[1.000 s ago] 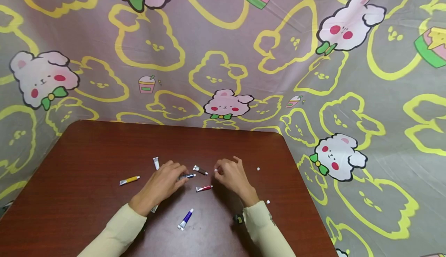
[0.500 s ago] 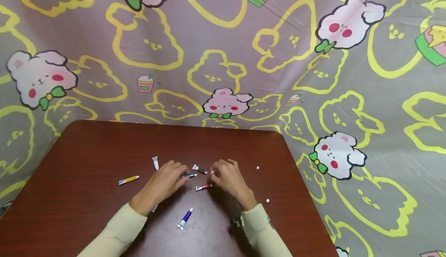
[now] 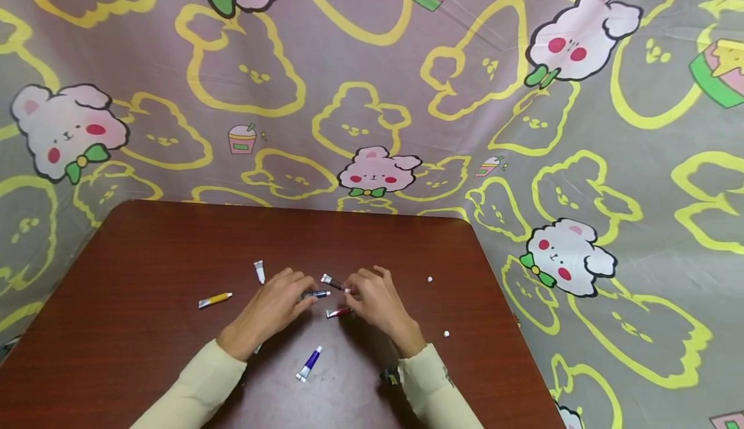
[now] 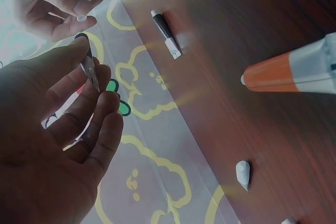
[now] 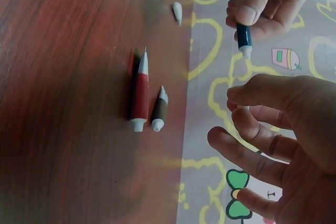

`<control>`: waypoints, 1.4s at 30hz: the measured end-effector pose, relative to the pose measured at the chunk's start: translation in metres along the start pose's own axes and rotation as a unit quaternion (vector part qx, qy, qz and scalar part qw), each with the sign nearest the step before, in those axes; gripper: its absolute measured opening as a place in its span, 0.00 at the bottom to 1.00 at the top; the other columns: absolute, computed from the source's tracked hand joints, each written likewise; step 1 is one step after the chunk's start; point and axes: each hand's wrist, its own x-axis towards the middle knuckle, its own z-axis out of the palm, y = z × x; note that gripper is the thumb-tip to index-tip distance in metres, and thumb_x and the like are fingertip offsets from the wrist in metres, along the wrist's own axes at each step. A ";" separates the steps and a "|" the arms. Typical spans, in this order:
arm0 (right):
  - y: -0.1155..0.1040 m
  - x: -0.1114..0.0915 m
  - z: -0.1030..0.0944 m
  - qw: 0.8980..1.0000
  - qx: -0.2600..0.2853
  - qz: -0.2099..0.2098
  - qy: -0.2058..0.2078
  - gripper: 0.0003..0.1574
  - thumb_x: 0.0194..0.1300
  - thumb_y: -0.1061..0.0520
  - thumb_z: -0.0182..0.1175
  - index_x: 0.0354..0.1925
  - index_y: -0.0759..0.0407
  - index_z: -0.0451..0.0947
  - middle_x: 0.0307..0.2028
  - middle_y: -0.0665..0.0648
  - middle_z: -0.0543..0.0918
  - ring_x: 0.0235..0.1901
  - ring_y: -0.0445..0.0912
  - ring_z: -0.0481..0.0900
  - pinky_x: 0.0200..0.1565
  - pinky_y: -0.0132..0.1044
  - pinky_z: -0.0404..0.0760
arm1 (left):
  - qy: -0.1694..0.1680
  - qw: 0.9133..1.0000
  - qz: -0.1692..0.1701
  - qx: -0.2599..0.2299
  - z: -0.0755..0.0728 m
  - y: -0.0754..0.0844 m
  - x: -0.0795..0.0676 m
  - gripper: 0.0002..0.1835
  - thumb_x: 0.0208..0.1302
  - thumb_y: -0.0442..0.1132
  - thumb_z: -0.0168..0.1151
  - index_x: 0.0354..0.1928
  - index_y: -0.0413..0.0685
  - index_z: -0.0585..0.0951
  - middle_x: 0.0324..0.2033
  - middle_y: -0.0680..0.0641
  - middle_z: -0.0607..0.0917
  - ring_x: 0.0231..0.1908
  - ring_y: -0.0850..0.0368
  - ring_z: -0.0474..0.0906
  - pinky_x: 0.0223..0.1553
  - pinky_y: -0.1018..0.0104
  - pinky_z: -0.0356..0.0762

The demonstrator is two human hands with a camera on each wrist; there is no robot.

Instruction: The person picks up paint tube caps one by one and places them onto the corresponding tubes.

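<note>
My left hand (image 3: 276, 306) pinches a dark blue paint tube (image 5: 244, 39) between thumb and fingers, its white nozzle pointing toward my right hand. My right hand (image 3: 378, 303) pinches a small white cap (image 4: 81, 18) between thumb and forefinger, a short gap from that nozzle; in the right wrist view the fingers mostly hide the cap. On the table below lie a red paint tube (image 5: 139, 90) and a brown paint tube (image 5: 160, 109), both near my right hand. Close to the left hand is a white paint tube (image 3: 259, 272).
A yellow tube (image 3: 215, 300) lies to the left on the brown table (image 3: 174, 241), a purple one (image 3: 309, 364) nearer the front. An orange tube (image 4: 270, 74) shows beneath the left arm. Two loose white caps (image 3: 430, 279) sit at right. Patterned cloth (image 3: 372, 125) hangs behind.
My right hand has moved left with the cap, closer to the dark blue tube, and now overlaps the red and brown tubes' ends. The left hand has stayed nearly still.
</note>
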 end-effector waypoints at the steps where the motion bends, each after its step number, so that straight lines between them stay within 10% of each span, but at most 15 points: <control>1: -0.001 0.000 -0.001 1.000 0.001 -0.002 0.003 0.07 0.65 0.54 0.76 0.40 0.50 0.88 0.35 0.47 0.88 0.38 0.42 0.87 0.67 0.63 0.75 | -0.001 1.000 -0.001 -0.002 0.000 0.000 0.000 0.11 0.63 0.40 0.81 0.41 0.48 0.86 0.33 0.51 0.87 0.35 0.55 0.76 0.41 0.57 0.77; 42: -0.024 0.002 0.001 0.997 -0.006 -0.074 0.017 0.09 0.67 0.51 0.78 0.41 0.51 0.88 0.36 0.47 0.88 0.37 0.40 0.88 0.66 0.64 0.75 | -0.007 1.000 0.001 -0.007 0.000 0.004 -0.003 0.09 0.65 0.42 0.80 0.42 0.51 0.89 0.37 0.52 0.90 0.38 0.56 0.79 0.45 0.56 0.80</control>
